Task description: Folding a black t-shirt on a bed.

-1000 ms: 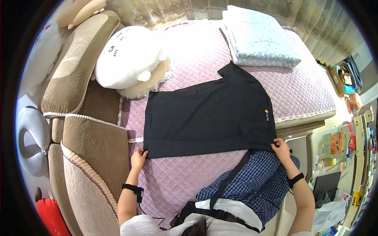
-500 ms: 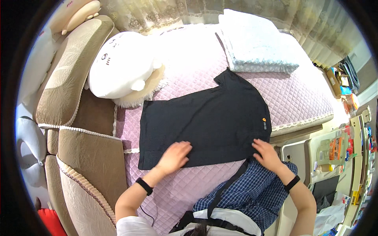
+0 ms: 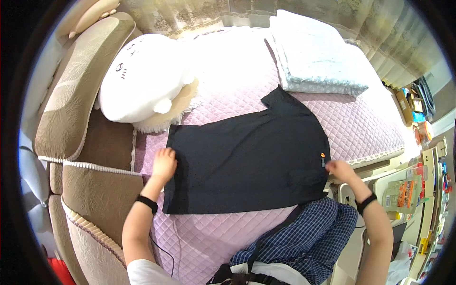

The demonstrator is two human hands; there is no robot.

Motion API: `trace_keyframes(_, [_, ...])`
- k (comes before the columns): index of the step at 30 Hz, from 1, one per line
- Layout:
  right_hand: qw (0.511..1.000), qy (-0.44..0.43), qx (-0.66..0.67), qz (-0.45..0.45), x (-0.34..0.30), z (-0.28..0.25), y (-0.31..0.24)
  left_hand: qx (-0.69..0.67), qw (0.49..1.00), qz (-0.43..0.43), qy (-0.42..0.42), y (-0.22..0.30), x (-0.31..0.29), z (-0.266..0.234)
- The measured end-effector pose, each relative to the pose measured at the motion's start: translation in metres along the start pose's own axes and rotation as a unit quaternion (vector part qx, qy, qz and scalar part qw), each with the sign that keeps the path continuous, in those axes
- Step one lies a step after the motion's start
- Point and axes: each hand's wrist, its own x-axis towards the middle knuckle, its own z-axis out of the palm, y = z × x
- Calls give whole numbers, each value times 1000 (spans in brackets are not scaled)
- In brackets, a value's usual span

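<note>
Plainly, neither grip can be confirmed. The left hand bends its fingers over the shirt's left edge, and I cannot tell whether cloth is pinched beneath them. The right hand is curled, its fingertips at the right edge beside the chest print; whether it has hold of fabric is likewise unclear. Between them the black shirt lies spread on the pink cover, one sleeve pointing away from the person.

If the hands take up unequal amounts of cloth, or only one layer, the shirt could twist out of square. Slanting creases cross its middle and might be pressed in if left unsmoothed. Its near right corner lies right by the checked trousers, so a shifting leg could drag or rumple it. The cable near the left forearm might snag an arm drawn back.

As for writing, the print is a small orange mark with pale characters under it, too small to make out. At right, a clear container carries an orange label, its lettering blurred. The plush and folded blanket, farther off, show no legible text.
</note>
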Motion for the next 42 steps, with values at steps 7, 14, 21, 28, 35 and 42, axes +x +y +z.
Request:
trace_keyframes(7, [980,194,0,33,154,-14,-23,-39,988,-113,-97,-15,104,37])
trace_keyframes(14, [950,309,15,-45,233,11,-54,104,987,-117,-30,-3,120,72])
trace_keyframes(21, [966,227,117,29,266,7,-45,80,989,-102,-68,3,137,64])
trace_keyframes(28, [921,211,315,-90,257,-17,-48,6,976,-215,-2,-29,124,51])
trace_keyframes(35, [911,221,323,-134,222,-29,-72,25,996,-42,69,-46,106,40])
trace_keyframes(42, [928,234,148,-251,128,-6,-61,-5,996,48,77,-37,30,27])
